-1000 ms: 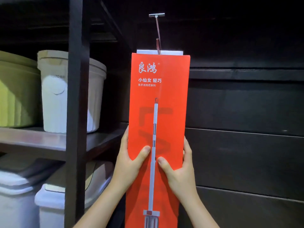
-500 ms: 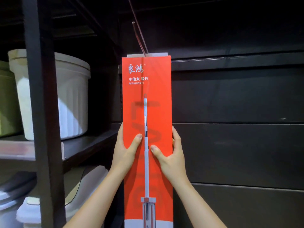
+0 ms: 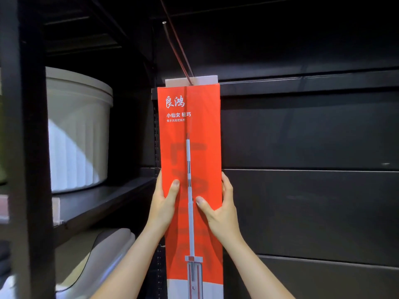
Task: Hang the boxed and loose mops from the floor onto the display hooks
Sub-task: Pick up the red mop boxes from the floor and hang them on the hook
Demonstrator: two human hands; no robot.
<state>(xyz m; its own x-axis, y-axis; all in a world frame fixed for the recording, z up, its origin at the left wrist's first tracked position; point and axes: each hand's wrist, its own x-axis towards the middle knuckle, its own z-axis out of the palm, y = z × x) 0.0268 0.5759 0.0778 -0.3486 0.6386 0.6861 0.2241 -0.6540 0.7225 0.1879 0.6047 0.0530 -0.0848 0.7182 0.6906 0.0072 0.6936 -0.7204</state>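
Note:
A tall red mop box with white lettering and a printed mop stands upright against the dark slat wall. Its white top tab sits around the thin metal display hook, whose wires run up and forward over my head. My left hand grips the box's left edge, thumb on the front. My right hand grips the right edge at about the same height, thumb also on the front. The box's bottom is out of frame.
A dark shelf upright stands close at the left. Behind it a white ribbed bucket sits on a shelf, with a light plastic bin below. The dark slat wall fills the right.
The box has slid back along the hook toward the wall, and the view has moved closer and lower. Both hands keep the same grip on its edges.

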